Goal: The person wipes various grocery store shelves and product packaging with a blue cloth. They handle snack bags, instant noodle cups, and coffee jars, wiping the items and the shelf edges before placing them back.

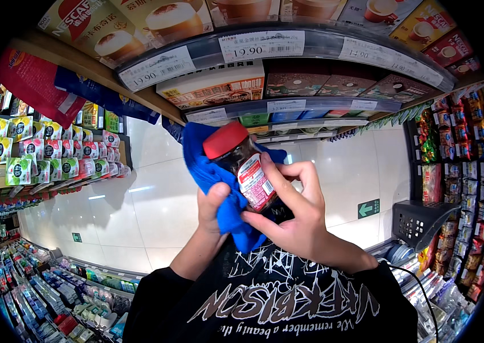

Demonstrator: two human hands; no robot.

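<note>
A glass jar with a red lid (226, 140) and a printed label is held tilted in front of my chest. Its dark contents look like instant coffee. Around its left side and behind it is a blue cloth (207, 167). My left hand (214, 206) grips the cloth against the jar, thumb uppermost. On the other side, my right hand (302, 201) steadies the jar, with fingertips on the label and near the base. Part of the cloth hangs below the jar over my black shirt, and some emerges behind my right fingers.
Ahead rises a shelf unit with price-tag rails (263, 45) and Nescafé boxes (173, 19). Bagged snacks fill a rack (53, 150) at left. A dark plastic basket (422, 223) stands at right beside hanging packets (467, 193). Pale floor tiles (156, 180) lie below.
</note>
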